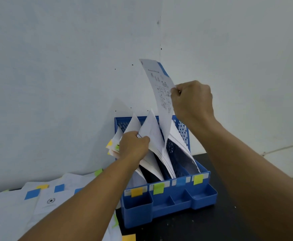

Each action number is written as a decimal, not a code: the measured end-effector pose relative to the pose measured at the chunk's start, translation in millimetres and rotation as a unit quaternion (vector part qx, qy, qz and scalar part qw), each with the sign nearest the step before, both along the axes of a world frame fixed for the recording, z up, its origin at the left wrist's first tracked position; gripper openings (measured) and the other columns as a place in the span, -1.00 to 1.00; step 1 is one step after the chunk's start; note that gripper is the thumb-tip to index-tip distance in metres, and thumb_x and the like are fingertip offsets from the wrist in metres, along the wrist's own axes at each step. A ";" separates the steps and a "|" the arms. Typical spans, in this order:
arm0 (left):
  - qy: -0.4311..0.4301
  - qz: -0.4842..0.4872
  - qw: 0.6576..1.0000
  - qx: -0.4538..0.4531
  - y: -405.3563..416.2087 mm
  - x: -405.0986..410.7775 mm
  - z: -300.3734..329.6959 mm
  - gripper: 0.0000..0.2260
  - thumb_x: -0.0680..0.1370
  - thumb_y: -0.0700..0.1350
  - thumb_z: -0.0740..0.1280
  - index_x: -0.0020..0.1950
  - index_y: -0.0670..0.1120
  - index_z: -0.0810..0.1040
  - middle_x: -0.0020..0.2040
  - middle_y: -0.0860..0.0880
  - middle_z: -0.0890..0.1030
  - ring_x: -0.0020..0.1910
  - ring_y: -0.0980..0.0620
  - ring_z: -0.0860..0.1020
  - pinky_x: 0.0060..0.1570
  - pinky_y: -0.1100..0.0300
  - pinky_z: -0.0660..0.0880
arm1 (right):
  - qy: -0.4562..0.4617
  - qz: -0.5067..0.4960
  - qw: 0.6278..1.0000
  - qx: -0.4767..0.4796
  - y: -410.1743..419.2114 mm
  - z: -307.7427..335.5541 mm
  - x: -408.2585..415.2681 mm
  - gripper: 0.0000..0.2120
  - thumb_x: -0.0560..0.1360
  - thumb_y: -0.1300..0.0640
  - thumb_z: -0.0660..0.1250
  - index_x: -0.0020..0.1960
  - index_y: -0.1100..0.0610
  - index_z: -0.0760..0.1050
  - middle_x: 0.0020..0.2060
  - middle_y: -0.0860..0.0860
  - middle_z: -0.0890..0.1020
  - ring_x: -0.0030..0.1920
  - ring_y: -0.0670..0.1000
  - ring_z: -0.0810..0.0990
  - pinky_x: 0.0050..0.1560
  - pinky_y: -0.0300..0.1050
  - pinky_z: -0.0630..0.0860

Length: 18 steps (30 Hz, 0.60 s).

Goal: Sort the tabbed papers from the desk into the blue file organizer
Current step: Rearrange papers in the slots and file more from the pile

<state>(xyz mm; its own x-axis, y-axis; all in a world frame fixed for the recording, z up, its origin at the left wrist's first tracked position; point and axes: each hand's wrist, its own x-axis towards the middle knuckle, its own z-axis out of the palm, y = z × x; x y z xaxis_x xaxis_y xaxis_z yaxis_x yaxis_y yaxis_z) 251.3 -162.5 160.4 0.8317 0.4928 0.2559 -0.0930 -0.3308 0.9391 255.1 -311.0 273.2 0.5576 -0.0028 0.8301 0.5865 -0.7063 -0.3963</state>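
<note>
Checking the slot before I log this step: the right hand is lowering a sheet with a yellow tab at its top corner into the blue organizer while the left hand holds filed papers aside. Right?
Not quite. The head view shows a blue tab, not yellow, at the top corner of the sheet. The rest holds: the right hand pinches it above the blue organizer while the left hand holds the filed papers aside.

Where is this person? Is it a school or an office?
Probably an office or study desk, though I can't be sure. A blue file organizer stands on a dark desk against a plain wall, and tabbed papers lie spread beside it.
</note>
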 end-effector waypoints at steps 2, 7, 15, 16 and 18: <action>-0.034 0.016 0.999 -0.009 -1.1 -1.7 4.7 -0.84 0.46 -0.19 0.33 -0.20 -0.30 0.56 -0.35 -0.09 0.53 -0.38 -0.02 0.46 -0.36 0.19 0.35 | -0.013 0.010 1.000 -0.009 3.7 -0.4 -2.8 -0.60 0.59 0.17 0.20 -0.42 0.23 0.32 -0.52 0.13 0.42 -0.48 0.08 0.28 -0.38 -0.09 0.43; -0.058 0.026 0.998 -0.006 -4.8 -5.0 8.9 -0.85 0.47 -0.19 0.34 -0.16 -0.29 0.58 -0.38 -0.02 0.51 -0.38 0.03 0.46 -0.37 0.22 0.34 | -0.001 0.007 0.999 -0.032 6.4 -9.0 -1.4 -0.55 0.60 0.15 0.20 -0.45 0.18 0.25 -0.57 0.02 0.28 -0.52 0.03 0.21 -0.45 -0.17 0.24; -0.058 0.033 0.998 0.020 -12.7 -6.0 2.1 -0.82 0.47 -0.13 0.36 -0.26 -0.20 0.51 -0.36 -0.11 0.55 -0.25 -0.14 0.61 -0.22 -0.01 0.55 | 0.094 0.007 0.994 -0.054 -11.7 -85.8 21.0 -0.51 0.64 0.13 0.16 -0.47 0.12 0.27 -0.54 0.01 0.38 -0.49 0.01 0.31 -0.39 -0.13 0.29; -0.058 0.034 0.997 0.025 -14.2 -5.7 1.4 -0.80 0.47 -0.11 0.36 -0.32 -0.16 0.46 -0.37 -0.13 0.55 -0.25 -0.15 0.62 -0.20 -0.04 0.56 | 0.104 0.000 0.992 -0.065 -13.4 -96.2 22.7 -0.51 0.64 0.12 0.16 -0.47 0.11 0.27 -0.54 0.01 0.39 -0.49 0.00 0.32 -0.39 -0.11 0.31; -0.055 0.036 0.997 0.031 -17.8 -6.3 -0.4 -0.74 0.47 -0.09 0.36 -0.37 -0.10 0.38 -0.35 -0.17 0.57 -0.26 -0.15 0.63 -0.20 -0.08 0.56 | 0.129 -0.008 0.988 -0.084 -15.6 -116.1 25.2 -0.53 0.65 0.12 0.17 -0.45 0.13 0.32 -0.52 0.03 0.44 -0.48 0.02 0.39 -0.38 -0.06 0.42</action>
<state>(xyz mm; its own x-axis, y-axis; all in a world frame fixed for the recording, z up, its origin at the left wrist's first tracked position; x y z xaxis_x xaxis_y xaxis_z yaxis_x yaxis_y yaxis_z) 245.0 -180.3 159.9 0.7601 0.5302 0.3757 -0.1693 -0.3967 0.9022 280.3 -326.6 157.1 0.7515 0.1129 0.6500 0.4694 -0.7838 -0.4066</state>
